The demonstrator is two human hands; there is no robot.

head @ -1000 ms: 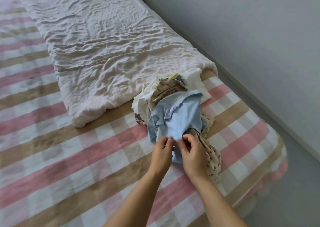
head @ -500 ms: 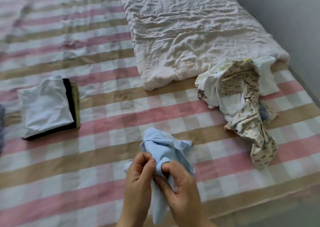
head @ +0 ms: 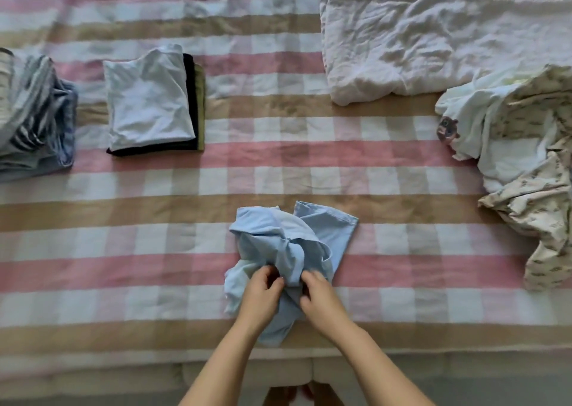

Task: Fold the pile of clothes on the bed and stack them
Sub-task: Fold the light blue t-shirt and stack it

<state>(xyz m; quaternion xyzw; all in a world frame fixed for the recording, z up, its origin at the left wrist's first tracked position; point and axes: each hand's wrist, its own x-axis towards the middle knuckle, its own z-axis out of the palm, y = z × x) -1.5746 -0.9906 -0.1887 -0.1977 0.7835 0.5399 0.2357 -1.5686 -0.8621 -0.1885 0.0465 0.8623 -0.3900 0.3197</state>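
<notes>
A crumpled light blue garment [head: 291, 244] lies on the checked bed cover near the front edge, in the middle. My left hand [head: 261, 294] and my right hand [head: 320, 295] both pinch its near bunched part, close together. At the right lies the unfolded pile [head: 513, 158]: white pieces and a cream patterned piece. A folded stack [head: 151, 102] with a white top over black and olive layers sits at the left.
A second heap of striped blue and white clothes [head: 34, 117] lies at the far left. A folded white quilt [head: 433, 31] covers the back right. The bed's front edge [head: 278, 356] runs just below my hands.
The blue garment has come off the pile at the right and now lies on the cover in front of me. The view has swung left, showing the folded stacks.
</notes>
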